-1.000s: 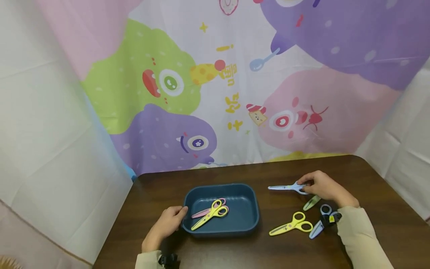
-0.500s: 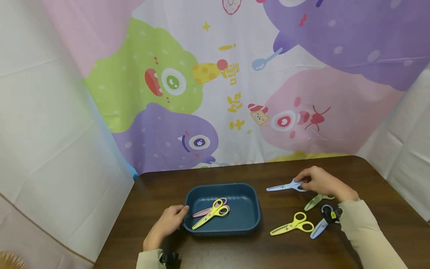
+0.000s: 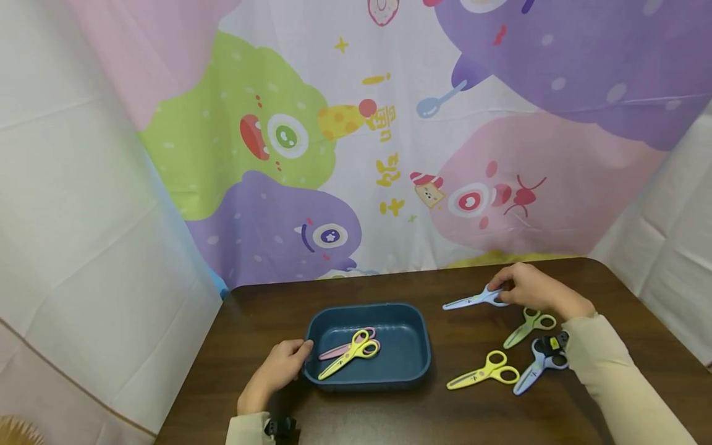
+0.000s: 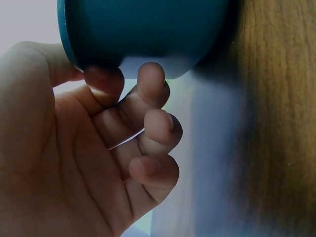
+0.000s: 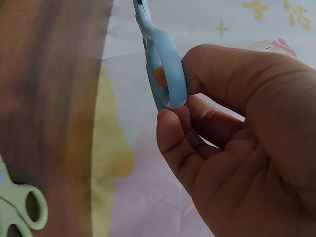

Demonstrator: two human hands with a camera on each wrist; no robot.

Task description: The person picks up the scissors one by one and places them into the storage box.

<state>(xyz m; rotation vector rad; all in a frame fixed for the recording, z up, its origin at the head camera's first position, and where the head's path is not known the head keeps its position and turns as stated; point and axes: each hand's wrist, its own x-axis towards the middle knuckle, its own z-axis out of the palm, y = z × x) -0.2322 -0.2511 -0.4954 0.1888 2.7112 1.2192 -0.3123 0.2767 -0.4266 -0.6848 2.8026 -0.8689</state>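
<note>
Held blue scissors [image 3: 470,301]: shifted slightly up the view with your right hand [image 3: 531,290] since half a second ago, baring more of the green scissors [image 3: 520,332].
Right grip: your thumb and fingers are closed in a pinch on a handle loop; the blades point left, toward the tray [image 3: 403,355]. You cannot tell whether the tip touches the table [image 3: 384,417].
Left grip: your left hand [image 3: 278,364] pinches the tray's left end, thumb at the rim, other fingers loosely curled, some clear of the wall.
Inside the tray: yellow scissors [image 3: 348,358] lie across pink scissors [image 3: 332,353].
Right of the tray: a second yellow pair [image 3: 485,372] lies nearest you; beside it, another blue pair [image 3: 534,372], partly behind your wrist camera [image 3: 550,344]; the green ones lie beyond.
</note>
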